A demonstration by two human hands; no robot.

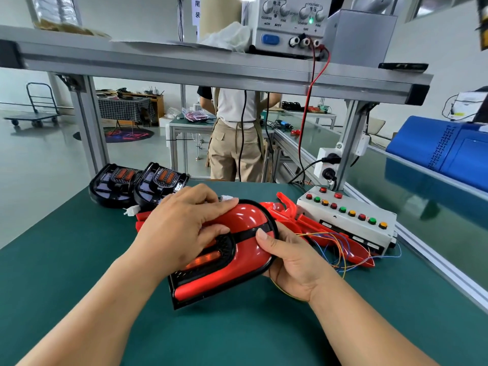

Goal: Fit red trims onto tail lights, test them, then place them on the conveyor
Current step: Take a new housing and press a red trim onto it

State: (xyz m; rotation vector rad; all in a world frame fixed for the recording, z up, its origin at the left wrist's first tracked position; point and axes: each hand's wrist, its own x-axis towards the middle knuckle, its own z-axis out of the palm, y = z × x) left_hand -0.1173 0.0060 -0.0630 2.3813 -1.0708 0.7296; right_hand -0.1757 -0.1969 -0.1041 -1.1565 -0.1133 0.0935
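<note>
Tail light lies tilted on the green mat directly in front of you, between your two hands. Your left hand lies across its upper half, fingers fairly straight and pressing down on the red trim. Your right hand grips the rounded end, thumb on top and fingers curled beneath. The trim looks seated or nearly so, so I judge the fitting almost done on this unit, with testing and the conveyor left. The trim is glossy, smooth moulded plastic in two curved lobes. The housing is black, with a honeycomb grille around amber lenses. Thin coloured wires trail from under your right hand toward the button box. Loose trims lie heaped just beyond, and two untrimmed lights sit at the mat's far left.
</note>
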